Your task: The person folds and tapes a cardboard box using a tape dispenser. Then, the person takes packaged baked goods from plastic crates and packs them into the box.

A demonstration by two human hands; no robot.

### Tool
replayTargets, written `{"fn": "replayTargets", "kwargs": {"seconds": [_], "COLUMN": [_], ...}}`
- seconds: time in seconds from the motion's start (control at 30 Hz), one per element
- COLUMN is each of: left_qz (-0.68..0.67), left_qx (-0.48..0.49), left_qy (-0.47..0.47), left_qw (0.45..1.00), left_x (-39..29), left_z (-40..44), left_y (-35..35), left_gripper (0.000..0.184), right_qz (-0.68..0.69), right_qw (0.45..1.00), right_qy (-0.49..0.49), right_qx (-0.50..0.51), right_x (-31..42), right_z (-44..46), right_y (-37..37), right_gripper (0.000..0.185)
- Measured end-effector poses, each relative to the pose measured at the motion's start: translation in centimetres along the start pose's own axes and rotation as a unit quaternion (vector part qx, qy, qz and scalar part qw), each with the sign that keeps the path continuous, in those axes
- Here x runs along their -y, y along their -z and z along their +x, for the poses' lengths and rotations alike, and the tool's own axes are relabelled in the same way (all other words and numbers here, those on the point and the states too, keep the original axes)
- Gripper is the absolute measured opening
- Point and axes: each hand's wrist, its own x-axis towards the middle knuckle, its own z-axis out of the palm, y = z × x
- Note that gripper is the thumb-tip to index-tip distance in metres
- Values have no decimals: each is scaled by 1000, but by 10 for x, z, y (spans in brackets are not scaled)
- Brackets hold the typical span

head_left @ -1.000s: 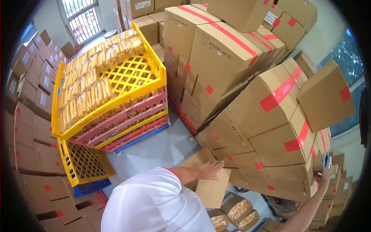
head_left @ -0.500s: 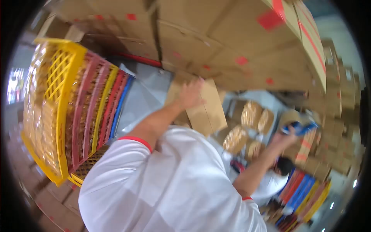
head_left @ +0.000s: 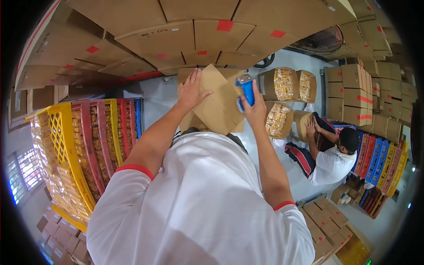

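In front of me is a brown cardboard box [head_left: 219, 108], its top flaps folded over and a seam running across them. My left hand [head_left: 191, 90] lies flat on the box's left side, thumb and fingers stretched out. To the right of the box, my right hand [head_left: 256, 111] is wrapped round the handle of a blue tape dispenser [head_left: 247, 90]. The dispenser is held upright, close to the box's right edge; I cannot tell whether it touches the cardboard.
Stacked cartons [head_left: 225, 39] form a wall ahead. Yellow and red crates [head_left: 70, 154] of packaged goods stand at left. At right, open boxes [head_left: 285, 84] hold packets, and a co-worker [head_left: 333, 154] sits handling another box. A fan [head_left: 320, 42] stands farther back.
My view has turned to the right. My right hand has brought the tape dispenser in from the far right to beside the box. My left hand stays on the box.
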Motion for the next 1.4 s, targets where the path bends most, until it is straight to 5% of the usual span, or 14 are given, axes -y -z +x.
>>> {"fn": "replayTargets", "kwargs": {"seconds": [0.2, 0.37, 0.47, 0.53, 0.57, 0.63, 0.67, 0.73, 0.87, 1.0, 1.07, 1.13, 1.23, 1.4], "left_qz": [0, 18, 110, -283, -283, -598, -599, -688, -705, -462, -453, -279, -462, -439], "left_qx": [13, -1, -162, 15, 19, 308, 310, 332, 314, 13, -14, -155, -15, -17], "left_qy": [11, 9, -89, -40, -41, 212, 213, 240, 231, 120, 198, 52, 85, 124], "left_qw": [1000, 1000, 977, 958, 958, 709, 707, 599, 593, 879, 869, 946, 883, 890], "left_x": [2, -4, -17, -27, -30, -36, -35, -36, -32, -19, 25, 62, 81, 71], "left_z": [-2, -1, -20, -46, -48, -53, -52, -47, -40, -25, 14, 35, 43, 36], "left_y": [-5, 2, 7, 6, 3, -8, -12, -8, -42, -40, -26, -9, -13, 2], "left_gripper": [109, 106, 96, 70, 70, 40, 40, 33, 29, 22, 20, 23, 26, 33], "right_qz": [-137, -176, -164, -143, -143, -143, -144, -147, -137, -175, -175, -193, -209, -206], "right_qw": [965, 965, 972, 977, 978, 977, 977, 976, 977, 965, 963, 958, 947, 944], "right_qy": [105, 74, 87, 110, 105, 112, 110, 114, 127, 81, 79, 83, 80, 86], "right_qx": [197, 182, 142, 112, 112, 113, 115, 117, 102, 178, 188, 193, 229, 243], "right_x": [14, -1, -5, -11, -14, -13, -13, -10, -5, 22, 45, 64, 72, 82], "right_z": [-53, -86, -87, -92, -94, -95, -94, -94, -88, -67, -40, -15, -1, 1], "right_y": [-33, -14, -15, -17, -18, -18, -18, -18, -20, -28, -42, -61, -71, -79], "right_gripper": [82, 82, 82, 83, 83, 83, 83, 83, 84, 87, 88, 89, 89, 89]}}
